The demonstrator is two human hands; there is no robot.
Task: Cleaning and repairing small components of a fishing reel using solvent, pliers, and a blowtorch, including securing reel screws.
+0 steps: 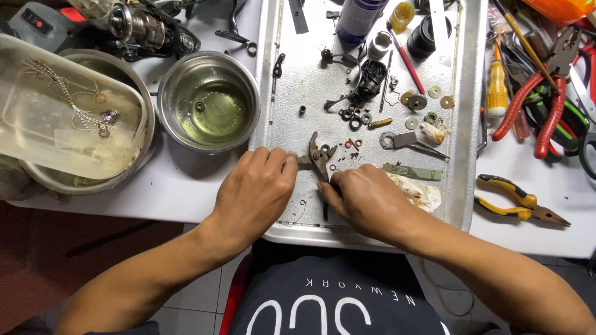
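Observation:
Both my hands rest on the near part of a metal tray [462,186]. My left hand [254,192] pinches a small metal part at its fingertips, right beside the jaws of dark pliers [321,155]. My right hand [366,198] is closed over the handles of those pliers. Tiny washers and rings [352,144] lie just beyond the jaws. A dark reel body part [371,80] sits farther up the tray among more small rings.
A steel bowl of yellowish liquid [208,108] stands left of the tray, next to a bowl under a clear plastic lid [68,111]. Red-handled pliers [540,105] and yellow-handled pliers [521,201] lie on the right. A stained cloth [419,192] sits beside my right hand.

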